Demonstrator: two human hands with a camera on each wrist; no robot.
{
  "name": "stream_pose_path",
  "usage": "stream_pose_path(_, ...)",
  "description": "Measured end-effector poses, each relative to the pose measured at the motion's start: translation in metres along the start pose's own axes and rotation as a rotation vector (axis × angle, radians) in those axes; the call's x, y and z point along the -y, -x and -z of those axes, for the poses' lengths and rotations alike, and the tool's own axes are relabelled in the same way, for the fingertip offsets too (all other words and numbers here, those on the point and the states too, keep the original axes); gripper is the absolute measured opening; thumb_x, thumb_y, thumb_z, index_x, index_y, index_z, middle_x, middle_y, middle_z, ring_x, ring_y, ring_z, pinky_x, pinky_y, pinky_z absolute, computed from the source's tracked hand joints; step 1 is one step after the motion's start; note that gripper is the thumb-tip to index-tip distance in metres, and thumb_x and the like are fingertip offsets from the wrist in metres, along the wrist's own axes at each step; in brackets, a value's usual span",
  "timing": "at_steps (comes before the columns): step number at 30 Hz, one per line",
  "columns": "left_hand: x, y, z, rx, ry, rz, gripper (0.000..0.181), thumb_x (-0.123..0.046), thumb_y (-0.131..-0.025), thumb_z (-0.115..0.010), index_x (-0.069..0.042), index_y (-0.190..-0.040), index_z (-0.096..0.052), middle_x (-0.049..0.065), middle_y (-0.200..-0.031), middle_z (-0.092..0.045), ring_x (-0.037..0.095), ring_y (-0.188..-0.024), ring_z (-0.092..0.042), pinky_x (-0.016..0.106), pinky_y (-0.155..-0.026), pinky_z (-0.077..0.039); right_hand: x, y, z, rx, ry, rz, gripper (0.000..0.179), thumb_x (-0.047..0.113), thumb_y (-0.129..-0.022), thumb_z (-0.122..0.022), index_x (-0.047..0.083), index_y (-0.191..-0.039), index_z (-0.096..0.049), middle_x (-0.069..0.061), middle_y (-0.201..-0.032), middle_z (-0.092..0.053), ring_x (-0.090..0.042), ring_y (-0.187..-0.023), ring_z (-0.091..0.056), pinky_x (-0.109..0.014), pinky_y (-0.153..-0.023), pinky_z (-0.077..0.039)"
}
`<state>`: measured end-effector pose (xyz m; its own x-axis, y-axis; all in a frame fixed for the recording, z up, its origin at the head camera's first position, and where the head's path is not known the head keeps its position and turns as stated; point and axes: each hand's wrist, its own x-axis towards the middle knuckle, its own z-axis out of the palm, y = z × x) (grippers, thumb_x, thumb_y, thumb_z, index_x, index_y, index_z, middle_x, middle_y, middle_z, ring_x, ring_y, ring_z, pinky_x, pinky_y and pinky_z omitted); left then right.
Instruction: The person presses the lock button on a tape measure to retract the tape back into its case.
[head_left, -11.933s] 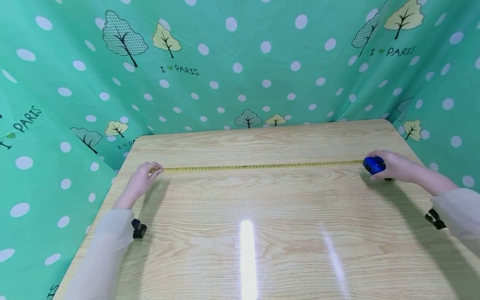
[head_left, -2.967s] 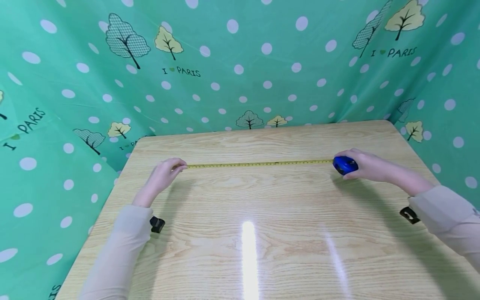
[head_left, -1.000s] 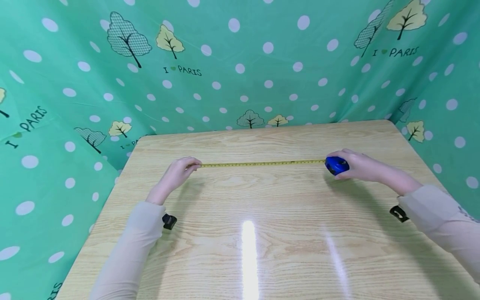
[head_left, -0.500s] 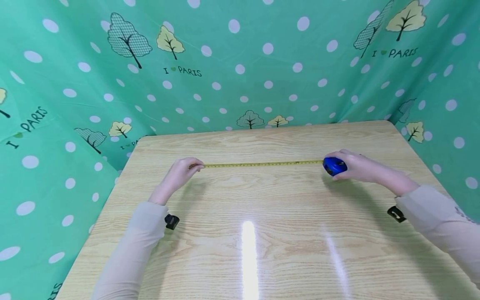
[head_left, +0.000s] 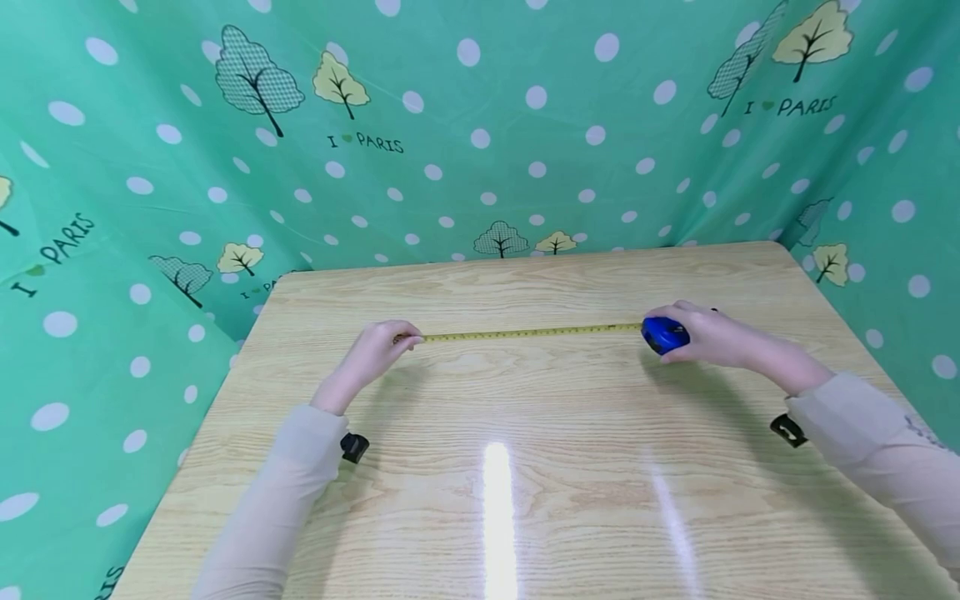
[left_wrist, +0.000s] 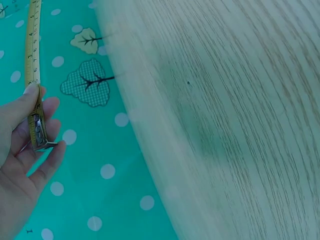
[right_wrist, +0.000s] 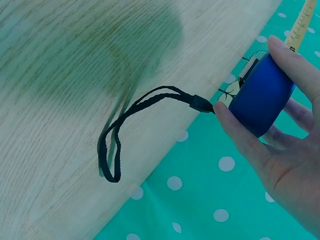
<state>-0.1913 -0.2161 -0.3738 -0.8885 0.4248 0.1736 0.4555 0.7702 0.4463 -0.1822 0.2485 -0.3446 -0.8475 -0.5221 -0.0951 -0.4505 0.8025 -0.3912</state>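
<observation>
A tape measure with a blue case (head_left: 665,335) is gripped in my right hand (head_left: 708,337), toward the right of the table. From it a yellow blade (head_left: 525,333) runs leftward, held nearly level above the tabletop. My left hand (head_left: 375,354) pinches the blade close to its free end. The metal end hook (left_wrist: 45,146) shows in the left wrist view, against the fingers. In the right wrist view, the thumb and fingers wrap the case (right_wrist: 265,95), and a black wrist strap (right_wrist: 142,105) dangles from it.
The light wooden table (head_left: 480,400) fills the lower view, with a bright light reflection in its middle. A green polka-dot cloth (head_left: 450,125) with printed trees hangs behind and at both sides. Black wrist cameras sit under both sleeves.
Both hands have come closer together, the left moving right and the right moving left. The exposed blade between them has grown much shorter. The grips stay the same.
</observation>
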Motion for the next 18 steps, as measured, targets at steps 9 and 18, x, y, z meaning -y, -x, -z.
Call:
stream_pose_path(9, -0.0048, -0.0005, 0.0016, -0.004, 0.02, -0.014, 0.016, -0.014, -0.088, -0.055, -0.003, -0.092, -0.066, 0.012, -0.082, -0.065, 0.022, -0.07, -0.061, 0.029, -0.06, -0.049, -0.001, -0.0002, -0.001, 0.016, -0.045, -0.01, 0.063, 0.023, -0.076, -0.071, 0.002, -0.127, -0.041, -0.028, -0.113, -0.044, -0.044, -0.097, -0.05, -0.048, -0.071, -0.049)
stream_pose_path(18, -0.0059, -0.0008, 0.0011, -0.048, -0.015, -0.038, 0.016, -0.015, -0.087, -0.057, -0.004, -0.09, -0.067, 0.008, -0.083, -0.065, 0.017, -0.07, -0.061, 0.028, -0.061, -0.05, 0.0015, -0.0002, -0.0022, 0.023, -0.05, -0.03, 0.063, 0.025, -0.077, -0.07, 0.002, -0.128, -0.04, -0.028, -0.114, -0.043, -0.044, -0.099, -0.049, -0.049, -0.072, -0.049)
